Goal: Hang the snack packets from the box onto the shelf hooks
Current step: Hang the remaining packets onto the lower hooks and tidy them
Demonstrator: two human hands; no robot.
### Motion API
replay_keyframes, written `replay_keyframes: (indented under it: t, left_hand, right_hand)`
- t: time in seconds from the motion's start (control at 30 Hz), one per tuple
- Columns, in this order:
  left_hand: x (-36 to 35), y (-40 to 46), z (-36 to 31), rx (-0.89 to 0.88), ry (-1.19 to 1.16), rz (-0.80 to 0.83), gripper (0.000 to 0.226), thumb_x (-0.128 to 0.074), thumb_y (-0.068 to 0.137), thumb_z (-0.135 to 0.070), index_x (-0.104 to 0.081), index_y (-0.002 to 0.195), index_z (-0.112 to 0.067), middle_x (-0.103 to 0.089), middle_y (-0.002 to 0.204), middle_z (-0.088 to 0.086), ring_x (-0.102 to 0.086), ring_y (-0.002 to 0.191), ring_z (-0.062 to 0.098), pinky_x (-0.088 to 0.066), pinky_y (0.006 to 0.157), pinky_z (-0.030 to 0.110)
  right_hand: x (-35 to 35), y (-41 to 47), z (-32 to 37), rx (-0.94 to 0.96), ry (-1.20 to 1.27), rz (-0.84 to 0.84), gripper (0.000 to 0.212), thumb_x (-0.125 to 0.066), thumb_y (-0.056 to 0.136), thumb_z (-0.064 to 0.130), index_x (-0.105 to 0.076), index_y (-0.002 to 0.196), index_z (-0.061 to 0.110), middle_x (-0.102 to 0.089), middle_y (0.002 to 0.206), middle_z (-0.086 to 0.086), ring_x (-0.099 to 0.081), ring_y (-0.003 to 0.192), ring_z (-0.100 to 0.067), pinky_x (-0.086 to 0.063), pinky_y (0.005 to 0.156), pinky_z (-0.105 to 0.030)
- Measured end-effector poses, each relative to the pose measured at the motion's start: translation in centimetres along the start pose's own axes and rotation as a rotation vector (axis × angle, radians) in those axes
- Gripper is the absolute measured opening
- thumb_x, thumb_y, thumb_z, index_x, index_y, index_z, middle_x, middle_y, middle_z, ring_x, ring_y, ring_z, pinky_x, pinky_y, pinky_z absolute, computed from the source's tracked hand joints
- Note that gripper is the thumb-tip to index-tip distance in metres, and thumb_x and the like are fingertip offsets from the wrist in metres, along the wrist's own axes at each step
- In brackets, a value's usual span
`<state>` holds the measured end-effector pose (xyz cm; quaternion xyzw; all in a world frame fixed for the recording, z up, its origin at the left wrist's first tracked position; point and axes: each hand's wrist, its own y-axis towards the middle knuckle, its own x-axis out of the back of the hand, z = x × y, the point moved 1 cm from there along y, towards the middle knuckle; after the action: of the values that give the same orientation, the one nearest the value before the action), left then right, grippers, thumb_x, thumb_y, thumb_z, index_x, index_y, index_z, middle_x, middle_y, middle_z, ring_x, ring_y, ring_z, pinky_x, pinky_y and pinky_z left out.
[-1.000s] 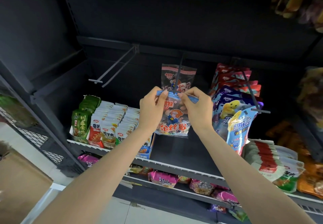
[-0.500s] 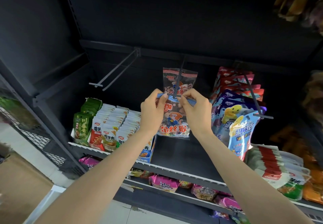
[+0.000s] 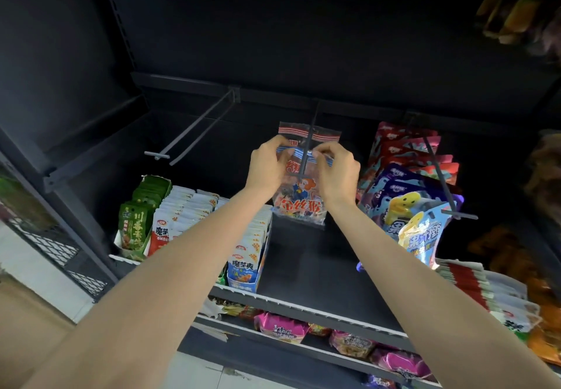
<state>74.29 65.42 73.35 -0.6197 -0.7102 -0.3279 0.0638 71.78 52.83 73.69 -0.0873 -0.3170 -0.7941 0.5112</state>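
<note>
A clear snack packet [image 3: 300, 203] with a cartoon monkey and red lettering hangs between my hands at the middle shelf hook [image 3: 309, 143]. My left hand [image 3: 268, 165] pinches its blue-striped top edge at the left, and my right hand [image 3: 337, 170] pinches the top edge at the right. The hook's rod runs through the packet's top, with the hook's cross-tip in front of the packet. Behind it a second, identical packet [image 3: 309, 132] hangs further back on the same hook. The box is not in view.
An empty double-rod hook [image 3: 194, 129] juts out at the left. The right hook [image 3: 437, 167] carries several red, purple and blue packets. Trays of green and white sachets [image 3: 182, 218] stand on the shelf [image 3: 303, 299] below, with more packets on lower and upper shelves.
Both hands have pushed the packet's top a little up and back along the middle hook. The camera has shifted slightly downward.
</note>
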Motion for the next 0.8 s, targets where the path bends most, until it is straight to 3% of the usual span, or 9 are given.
replay_keyframes:
  t: [0.1,0.27,0.37,0.43,0.53,0.63,0.7,0.8]
  left_hand:
    - [-0.6,2.4,-0.1,0.05,0.103,-0.012,0.019,-0.048,0.093,-0.008,-0.065,0.097,-0.016,-0.069,0.093,0.004,-0.063,0.081,0.019,-0.051,0.068,0.029]
    - [-1.3,5.2,-0.9,0.076,0.258,0.006,0.021,-0.045,0.092,-0.001,-0.063,0.093,-0.013,-0.064,0.085,0.005,-0.062,0.075,0.02,-0.054,0.068,0.035]
    - [-1.7,6.3,-1.2,0.107,0.286,0.003,0.022,-0.043,0.091,0.003,-0.061,0.089,-0.009,-0.062,0.085,0.008,-0.063,0.075,0.023,-0.05,0.063,0.031]
    - [-1.8,6.6,-1.1,0.138,0.266,0.002,0.022,-0.042,0.09,0.004,-0.061,0.088,-0.007,-0.063,0.085,0.011,-0.063,0.076,0.025,-0.05,0.062,0.032]
    - [-1.8,5.8,-0.8,0.132,0.255,-0.017,0.019,-0.044,0.091,-0.001,-0.062,0.091,-0.009,-0.064,0.085,0.007,-0.063,0.075,0.023,-0.053,0.064,0.035]
    - [-1.6,4.2,-0.6,0.077,0.27,-0.079,0.018,-0.049,0.092,-0.008,-0.06,0.105,-0.012,-0.059,0.099,0.007,-0.059,0.084,0.024,-0.05,0.066,0.036]
    - [-1.4,2.9,-0.4,0.044,0.258,-0.108,0.024,-0.052,0.091,-0.011,-0.058,0.114,-0.013,-0.055,0.109,0.009,-0.057,0.092,0.025,-0.05,0.07,0.038]
    - [-0.3,0.8,0.4,0.012,0.247,-0.134,0.029,-0.054,0.092,-0.014,-0.053,0.121,-0.015,-0.052,0.114,0.009,-0.055,0.101,0.023,-0.052,0.076,0.041]
  right_hand:
    - [-0.8,2.3,0.1,-0.035,-0.039,-0.021,0.019,-0.052,0.093,0.004,-0.067,0.103,0.01,-0.069,0.1,-0.005,-0.064,0.09,-0.016,-0.053,0.077,-0.026]
    - [-1.7,5.8,-0.1,-0.111,-0.201,-0.034,0.023,-0.048,0.093,0.003,-0.068,0.103,0.011,-0.068,0.101,-0.009,-0.065,0.091,-0.026,-0.047,0.068,-0.029]
    - [-2.2,7.2,0.0,-0.178,-0.249,-0.014,0.026,-0.047,0.093,0.004,-0.068,0.105,0.013,-0.067,0.106,-0.011,-0.062,0.1,-0.029,-0.051,0.083,-0.038]
    - [-2.4,7.2,-0.2,-0.12,-0.244,-0.028,0.026,-0.047,0.092,0.002,-0.067,0.106,0.011,-0.065,0.111,-0.012,-0.054,0.109,-0.03,-0.046,0.091,-0.044]
    - [-2.0,5.5,-0.6,0.084,-0.203,-0.111,0.028,-0.055,0.086,0.0,-0.065,0.111,0.008,-0.061,0.117,-0.011,-0.046,0.114,-0.031,-0.041,0.094,-0.042]
    - [-1.5,2.8,-1.4,0.135,-0.2,-0.186,0.029,-0.062,0.084,0.004,-0.063,0.113,0.007,-0.056,0.119,-0.011,-0.044,0.112,-0.029,-0.04,0.095,-0.037]
    - [-1.6,1.3,-1.6,0.088,-0.092,-0.14,0.02,-0.059,0.087,0.003,-0.062,0.107,0.005,-0.055,0.111,-0.01,-0.05,0.104,-0.026,-0.043,0.092,-0.035]
    - [-2.6,-0.5,-1.3,-0.025,0.042,0.076,0.018,-0.058,0.088,0.001,-0.061,0.104,0.008,-0.058,0.101,-0.002,-0.059,0.096,-0.02,-0.049,0.084,-0.028]
